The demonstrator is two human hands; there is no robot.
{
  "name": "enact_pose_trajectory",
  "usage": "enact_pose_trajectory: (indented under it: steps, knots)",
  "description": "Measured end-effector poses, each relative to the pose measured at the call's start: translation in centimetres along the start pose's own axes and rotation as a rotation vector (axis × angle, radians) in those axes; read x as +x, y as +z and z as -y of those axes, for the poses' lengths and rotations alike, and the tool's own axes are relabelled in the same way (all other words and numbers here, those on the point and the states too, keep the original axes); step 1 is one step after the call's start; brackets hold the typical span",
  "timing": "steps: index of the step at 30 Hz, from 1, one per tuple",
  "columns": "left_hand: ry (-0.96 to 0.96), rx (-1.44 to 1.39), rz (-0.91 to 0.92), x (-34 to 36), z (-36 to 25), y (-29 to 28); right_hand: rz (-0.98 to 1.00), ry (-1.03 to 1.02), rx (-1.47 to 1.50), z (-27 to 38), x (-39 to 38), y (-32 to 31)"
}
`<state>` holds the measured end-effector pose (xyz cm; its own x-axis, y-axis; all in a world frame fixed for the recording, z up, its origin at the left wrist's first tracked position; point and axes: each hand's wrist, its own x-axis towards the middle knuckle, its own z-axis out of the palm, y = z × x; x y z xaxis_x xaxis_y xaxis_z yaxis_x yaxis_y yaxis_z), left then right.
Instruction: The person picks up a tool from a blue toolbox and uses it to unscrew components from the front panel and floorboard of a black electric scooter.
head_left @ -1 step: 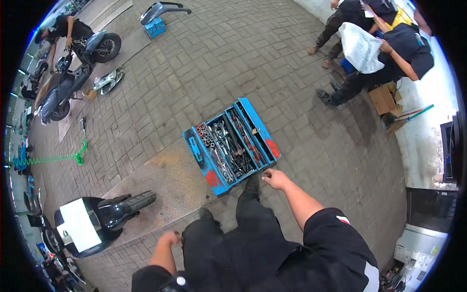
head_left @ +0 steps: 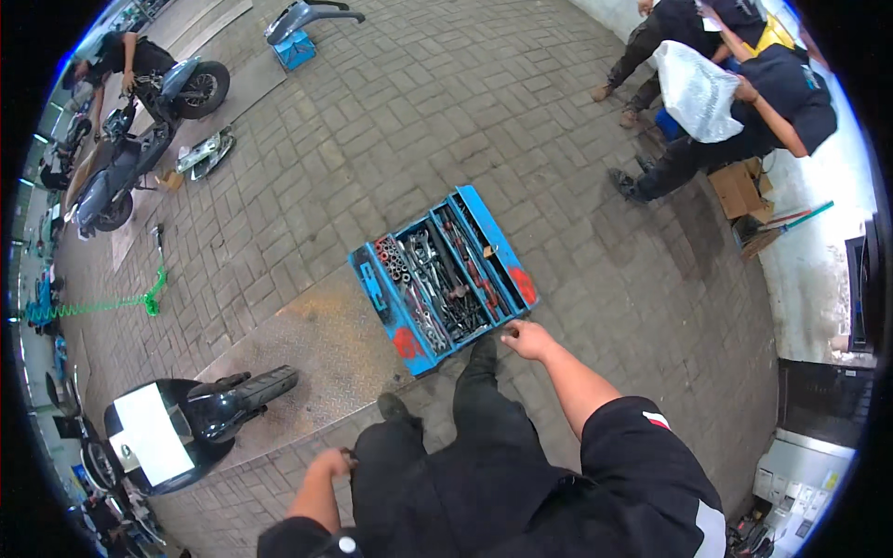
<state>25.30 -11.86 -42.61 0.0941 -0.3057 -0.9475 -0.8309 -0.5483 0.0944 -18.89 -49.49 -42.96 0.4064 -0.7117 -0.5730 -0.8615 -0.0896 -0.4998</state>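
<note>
A blue metal toolbox [head_left: 416, 359] with red-painted corners stands unfolded on the ground before my feet. Its trays hold sockets [head_left: 393, 259], combination wrenches [head_left: 428, 325] and red-handled tools [head_left: 468, 260]. My right hand [head_left: 527, 339] is closed with bent fingers by the box's near right corner; I cannot tell whether it touches the rim. A dark spot shows at its fingertips, too small to name. Beside my left thigh, my left hand [head_left: 335, 461] hangs with curled fingers. Something dark shows at those fingertips too, and I cannot make out what it is.
A rusty metal plate [head_left: 316, 344] lies left of the toolbox. On the left are a motorcycle tail with a white sheet [head_left: 153, 432], a green coiled hose [head_left: 152, 302] and a scooter [head_left: 139, 153] with a person. People at upper right handle a bubble-wrap sheet [head_left: 693, 93].
My left hand has shifted slightly to the right and down. My right hand stays nearly in place by the toolbox. At upper right the person with the bubble wrap has moved slightly right.
</note>
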Motion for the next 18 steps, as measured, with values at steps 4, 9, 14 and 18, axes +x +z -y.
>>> enact_pose_trajectory:
  steps: [4,9,14,18]
  knots:
    - [0.149,-0.176,-0.076,-2.4,-11.5,-1.7,0.033,0.128,0.026,-4.3,8.2,2.1]
    - [0.251,-0.123,-0.121,4.5,-15.3,1.4,0.035,0.121,0.11,-5.6,19.3,7.0]
    - [0.182,-0.062,-0.13,7.5,-16.5,4.0,-0.193,0.089,0.091,-8.2,29.4,12.8]
    - [0.135,-0.1,-0.196,8.5,-15.7,4.2,-0.263,0.056,0.074,-10.1,36.1,14.1]
